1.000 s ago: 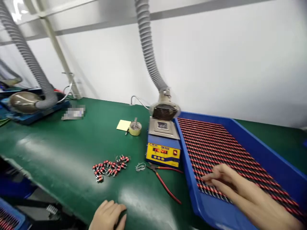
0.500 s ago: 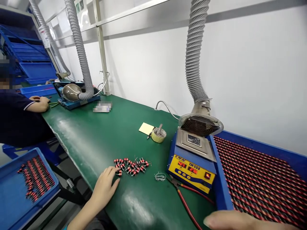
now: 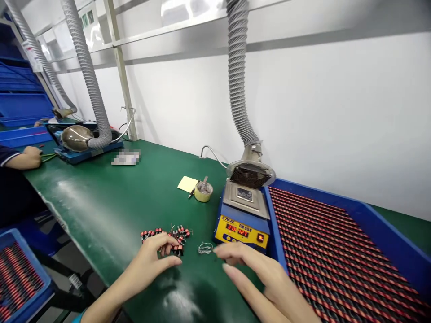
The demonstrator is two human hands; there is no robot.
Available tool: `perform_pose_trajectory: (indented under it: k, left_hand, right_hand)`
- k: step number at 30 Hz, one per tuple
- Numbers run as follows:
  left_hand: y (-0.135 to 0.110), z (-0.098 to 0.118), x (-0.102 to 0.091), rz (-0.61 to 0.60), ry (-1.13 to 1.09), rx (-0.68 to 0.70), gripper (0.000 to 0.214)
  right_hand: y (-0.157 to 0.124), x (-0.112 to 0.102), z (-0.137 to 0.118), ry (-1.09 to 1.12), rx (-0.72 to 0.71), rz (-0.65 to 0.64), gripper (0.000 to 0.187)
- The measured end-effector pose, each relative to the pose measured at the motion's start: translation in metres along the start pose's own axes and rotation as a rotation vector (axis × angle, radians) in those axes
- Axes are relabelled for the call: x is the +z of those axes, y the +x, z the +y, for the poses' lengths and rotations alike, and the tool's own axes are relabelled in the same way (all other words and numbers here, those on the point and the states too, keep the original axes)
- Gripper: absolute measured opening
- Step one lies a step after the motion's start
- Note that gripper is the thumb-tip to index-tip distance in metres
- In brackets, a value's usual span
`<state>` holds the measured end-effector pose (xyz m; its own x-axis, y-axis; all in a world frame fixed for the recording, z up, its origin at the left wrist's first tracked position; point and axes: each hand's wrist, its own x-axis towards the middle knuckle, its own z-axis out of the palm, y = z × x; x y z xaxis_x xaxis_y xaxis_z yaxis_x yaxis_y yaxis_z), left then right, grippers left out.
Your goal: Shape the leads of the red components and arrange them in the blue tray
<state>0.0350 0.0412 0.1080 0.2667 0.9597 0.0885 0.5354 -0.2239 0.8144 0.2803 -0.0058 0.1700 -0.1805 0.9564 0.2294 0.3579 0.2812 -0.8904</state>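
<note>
Bends the left hand (image 3: 148,258) at seven o'clock over the loose red-and-black components (image 3: 183,231) on the green bench (image 3: 117,202), thumb and fingers either side of the nearest piece (image 3: 178,251); cannot tell whether pinching or merely framing it. Holds the right hand (image 3: 261,273) at five o'clock, fingers parted and released, near the wire coil (image 3: 205,248) at six. Has the blue tray (image 3: 390,244) of red-and-black rows (image 3: 323,251) at four.

"CM 558", "275", "427" on yellow panel (image 3: 241,232)
</note>
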Motion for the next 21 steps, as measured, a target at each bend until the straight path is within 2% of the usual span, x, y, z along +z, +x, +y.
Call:
perform_pose_trajectory:
  k: [1,4,6,8,11,14,18,21]
  left_hand:
    - [0.009,0.019,-0.002,-0.022,-0.04,0.061,0.012]
    - [0.033,0.072,-0.001,-0.06,-0.153,0.235,0.011]
    - [0.045,0.098,0.006,-0.055,-0.263,0.33,0.012]
    - [0.053,0.114,0.017,-0.059,-0.399,0.392,0.02]
    - [0.063,0.124,0.035,-0.138,-0.687,0.389,0.021]
    - [0.071,0.125,0.049,-0.172,-0.906,0.331,0.012]
    - [0.076,0.124,0.062,-0.114,-1.042,0.228,0.013]
    - [0.076,0.122,0.066,-0.016,-1.149,0.159,0.019]
  right_hand:
    - [0.008,0.004,-0.001,0.077,0.021,-0.018,0.016]
    - [0.025,0.012,0.001,0.396,0.069,0.046,0.015]
    - [0.028,0.012,0.003,0.61,0.06,0.173,0.018]
    - [0.027,0.011,0.003,0.781,0.046,0.323,0.021]
    - [0.023,0.007,0.004,0.912,0.033,0.455,0.022]
    - [0.022,0.005,0.009,0.896,0.01,0.499,0.023]
    - [0.028,0.009,0.018,0.84,0.006,0.507,0.018]
    - [0.032,0.015,0.018,0.899,0.037,0.507,0.019]
